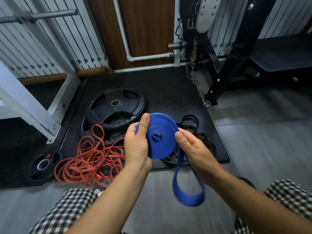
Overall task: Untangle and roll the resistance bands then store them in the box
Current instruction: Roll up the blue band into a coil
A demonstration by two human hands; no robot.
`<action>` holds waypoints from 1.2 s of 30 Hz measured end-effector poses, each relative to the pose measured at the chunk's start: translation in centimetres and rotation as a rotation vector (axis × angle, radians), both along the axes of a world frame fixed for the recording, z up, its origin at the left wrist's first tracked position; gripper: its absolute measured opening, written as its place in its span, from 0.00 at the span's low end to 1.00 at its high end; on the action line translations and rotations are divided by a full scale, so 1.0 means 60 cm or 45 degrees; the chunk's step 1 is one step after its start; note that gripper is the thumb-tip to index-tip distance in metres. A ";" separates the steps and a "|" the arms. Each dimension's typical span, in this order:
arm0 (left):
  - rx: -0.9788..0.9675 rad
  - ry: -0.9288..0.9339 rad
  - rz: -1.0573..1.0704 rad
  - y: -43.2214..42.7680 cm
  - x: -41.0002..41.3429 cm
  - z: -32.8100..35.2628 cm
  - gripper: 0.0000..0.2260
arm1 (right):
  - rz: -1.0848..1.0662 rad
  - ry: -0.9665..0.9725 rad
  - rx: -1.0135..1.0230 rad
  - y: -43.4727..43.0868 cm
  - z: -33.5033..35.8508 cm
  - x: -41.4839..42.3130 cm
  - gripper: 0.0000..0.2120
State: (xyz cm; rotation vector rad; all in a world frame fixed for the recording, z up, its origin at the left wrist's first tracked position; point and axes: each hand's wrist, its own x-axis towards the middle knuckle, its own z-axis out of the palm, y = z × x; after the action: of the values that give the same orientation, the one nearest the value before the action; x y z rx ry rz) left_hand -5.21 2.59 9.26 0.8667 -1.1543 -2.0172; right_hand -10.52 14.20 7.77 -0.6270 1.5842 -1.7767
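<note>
Closest to us, over our checked shorts point(70, 208) and the grey floor point(261, 132), the loose tail point(187, 196) of the blue band point(162, 144) hangs in a blurred loop at five o'clock from the roll. We judge the rolling step nearly done on this band, since most of it is wound into a flat coil held between our hands. Our left hand point(136, 146) grips the coil at nine o'clock, its fingers point(145, 122) curled round the rim with the thumb laid over the top. Our right hand point(192, 147) pinches the rim at three o'clock with the thumb, and its other fingers are hidden behind. The next move calls for winding the tail on with the turns kept tight, or the coil may spring loose. The box is not in view. Beyond, at eight o'clock, the red bands point(89, 159) lie tangled on a black speckled mat point(168, 92), beside weight plates point(116, 107). Farther off are a white rack point(33, 112) at ten o'clock, a black bench point(278, 56) at two, and a hanging chain point(197, 85).
</note>
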 end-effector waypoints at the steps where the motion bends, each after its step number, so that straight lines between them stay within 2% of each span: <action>1: 0.034 0.003 0.006 0.000 -0.001 -0.001 0.18 | -0.016 -0.047 -0.038 -0.003 -0.002 0.004 0.10; 7: 0.103 -0.026 0.083 0.009 0.001 -0.009 0.17 | -0.083 -0.120 -0.131 -0.015 -0.018 0.022 0.10; 11: 0.134 -0.023 0.118 0.016 0.003 -0.012 0.16 | -0.134 -0.077 -0.149 -0.021 -0.026 0.027 0.12; 14: 0.169 -0.043 0.042 0.016 0.004 -0.015 0.16 | -0.129 0.068 -0.059 -0.018 -0.022 0.018 0.13; 16: 0.181 -0.086 -0.101 0.008 0.005 -0.012 0.20 | -0.124 0.078 0.004 -0.014 -0.018 0.001 0.10; 18: 0.075 -0.184 -0.284 -0.005 0.008 -0.005 0.23 | -0.082 0.053 0.049 -0.006 -0.011 -0.019 0.10; 20: -0.165 -0.310 -0.417 -0.021 0.012 -0.002 0.25 | 0.030 0.084 0.117 0.004 -0.004 -0.034 0.10; 23: -0.528 -0.456 -0.641 -0.040 0.019 0.003 0.14 | 0.216 0.285 0.284 0.017 0.004 -0.040 0.12; 26: -0.587 -0.513 -0.855 -0.037 0.025 0.006 0.05 | 0.283 0.358 0.329 0.021 0.006 -0.033 0.12; 29: -0.553 -0.448 -0.714 -0.026 0.023 0.004 0.06 | 0.214 0.286 0.243 0.024 0.010 -0.034 0.13; 33: -0.258 -0.230 -0.454 -0.023 0.016 0.008 0.07 | 0.177 0.162 0.152 0.023 0.013 -0.040 0.17; 36: -0.159 -0.171 -0.337 -0.024 0.014 0.007 0.09 | 0.128 0.154 0.152 0.015 0.004 -0.029 0.12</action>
State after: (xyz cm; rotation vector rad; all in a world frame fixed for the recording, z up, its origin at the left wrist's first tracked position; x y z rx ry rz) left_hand -4.39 1.15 9.66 0.8327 -1.5227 -2.0922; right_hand -12.29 15.09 8.01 -0.7556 1.6949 -1.5841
